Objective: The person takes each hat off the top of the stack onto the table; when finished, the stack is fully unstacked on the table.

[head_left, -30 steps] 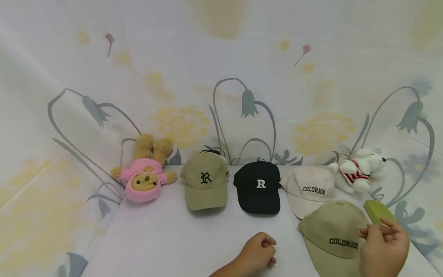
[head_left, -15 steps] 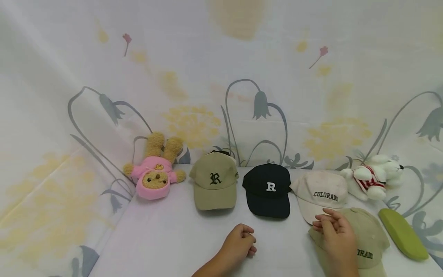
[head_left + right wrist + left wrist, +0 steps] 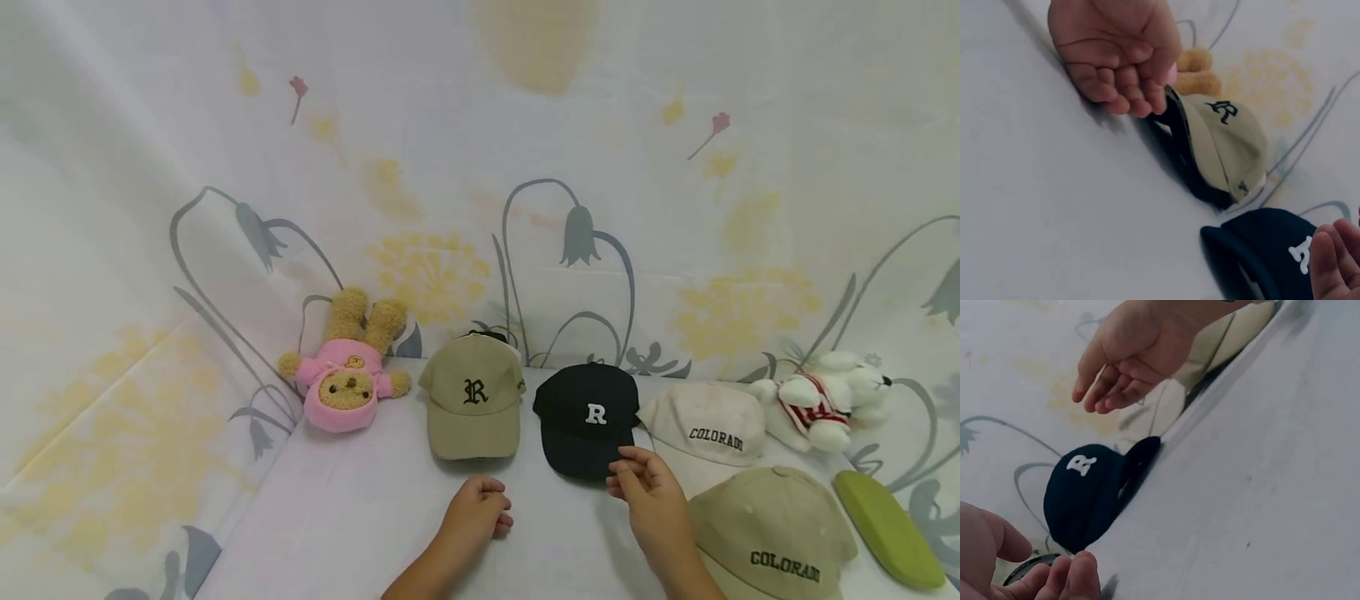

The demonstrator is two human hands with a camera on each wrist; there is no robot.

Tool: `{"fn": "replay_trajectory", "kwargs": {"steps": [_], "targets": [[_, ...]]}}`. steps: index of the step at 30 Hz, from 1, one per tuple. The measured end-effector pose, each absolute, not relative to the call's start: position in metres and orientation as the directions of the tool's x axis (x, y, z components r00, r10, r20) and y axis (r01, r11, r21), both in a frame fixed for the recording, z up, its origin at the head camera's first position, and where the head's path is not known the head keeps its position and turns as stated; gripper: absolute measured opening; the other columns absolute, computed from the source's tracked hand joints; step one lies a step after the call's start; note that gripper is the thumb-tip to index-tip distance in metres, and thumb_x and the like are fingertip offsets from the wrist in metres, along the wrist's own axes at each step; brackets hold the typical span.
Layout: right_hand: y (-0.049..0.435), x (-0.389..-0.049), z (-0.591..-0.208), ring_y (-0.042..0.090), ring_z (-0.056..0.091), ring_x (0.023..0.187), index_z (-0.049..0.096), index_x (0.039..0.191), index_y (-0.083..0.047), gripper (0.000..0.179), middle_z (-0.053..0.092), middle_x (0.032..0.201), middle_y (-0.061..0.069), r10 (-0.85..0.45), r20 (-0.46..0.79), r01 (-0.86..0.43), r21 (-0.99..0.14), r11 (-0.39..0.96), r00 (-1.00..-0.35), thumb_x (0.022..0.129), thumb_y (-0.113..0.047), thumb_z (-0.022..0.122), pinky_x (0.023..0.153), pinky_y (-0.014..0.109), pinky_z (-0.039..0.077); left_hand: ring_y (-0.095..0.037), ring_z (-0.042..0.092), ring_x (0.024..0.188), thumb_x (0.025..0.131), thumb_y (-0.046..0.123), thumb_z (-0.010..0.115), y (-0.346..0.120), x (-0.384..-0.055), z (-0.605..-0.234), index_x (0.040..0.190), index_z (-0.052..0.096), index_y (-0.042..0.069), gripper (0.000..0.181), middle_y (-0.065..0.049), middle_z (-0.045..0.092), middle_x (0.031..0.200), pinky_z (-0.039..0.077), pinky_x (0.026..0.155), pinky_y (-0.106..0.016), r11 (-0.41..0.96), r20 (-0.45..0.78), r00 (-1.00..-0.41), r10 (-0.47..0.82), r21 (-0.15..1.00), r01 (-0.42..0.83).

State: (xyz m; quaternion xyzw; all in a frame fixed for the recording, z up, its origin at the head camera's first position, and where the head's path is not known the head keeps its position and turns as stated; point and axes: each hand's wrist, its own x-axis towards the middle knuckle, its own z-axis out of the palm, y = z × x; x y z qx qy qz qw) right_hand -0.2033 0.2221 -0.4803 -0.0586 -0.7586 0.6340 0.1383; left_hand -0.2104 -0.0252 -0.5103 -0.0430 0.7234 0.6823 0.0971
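Observation:
My left hand hovers in front of the khaki cap with a dark R, fingers loosely bent and nothing in them. The right hand is also unoccupied; its fingertips overlap the brim of the black cap in the head view. That cap bears a white R. To its right lie a cream cap and, closer to me, a khaki COLORADO cap, partly behind the right forearm. In the left wrist view, the right hand is above the black cap.
A plush bear in pink lies upside down at the back left. At the back right is a white plush dog in red stripes, with a green case in front of it. Flowered cloth hangs behind the white table.
My right hand has moved left, from over the khaki COLORADO cap to the black cap's brim. The left hand has shifted slightly left, and the head view has turned a little.

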Motion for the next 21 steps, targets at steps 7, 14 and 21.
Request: {"fn": "replay_trajectory", "kwargs": {"steps": [7, 14, 21], "targets": [[0.205, -0.225, -0.486, 0.007, 0.068, 0.086, 0.056, 0.133, 0.005, 0.028, 0.065, 0.112, 0.021, 0.206, 0.111, -0.073, -0.98, 0.185, -0.972, 0.106, 0.0, 0.054, 0.077, 0.019, 0.059, -0.017, 0.069, 0.078, 0.095, 0.003, 0.052, -0.052, -0.217, -0.509, 0.125, 0.054, -0.012, 0.034, -0.021, 0.067, 0.103, 0.062, 0.07, -0.027, -0.047, -0.215, -0.968, -0.126, 0.976, -0.211], [0.189, -0.24, -0.5, 0.011, 0.068, 0.089, 0.057, 0.134, 0.003, 0.029, 0.066, 0.112, 0.019, 0.131, 0.098, -0.062, -0.965, 0.254, -0.987, 0.105, -0.003, 0.057, 0.078, 0.019, 0.059, -0.022, 0.07, 0.088, 0.098, 0.001, 0.048, -0.072, -0.226, -0.51, 0.14, 0.038, -0.012, 0.046, -0.026, 0.058, 0.113, 0.062, 0.077, -0.028, -0.241, -0.304, -0.933, -0.195, 0.936, -0.255], [0.172, -0.254, -0.5, 0.018, 0.069, 0.091, 0.059, 0.132, 0.003, 0.029, 0.067, 0.111, 0.02, 0.109, 0.078, -0.044, -0.959, 0.279, -0.991, 0.104, -0.003, 0.059, 0.08, 0.024, 0.06, -0.018, 0.069, 0.082, 0.097, 0.002, 0.049, -0.078, -0.24, -0.51, 0.142, 0.035, -0.011, 0.049, -0.023, 0.059, 0.108, 0.062, 0.074, -0.028, -0.26, -0.313, -0.932, -0.185, 0.93, -0.26]]}}
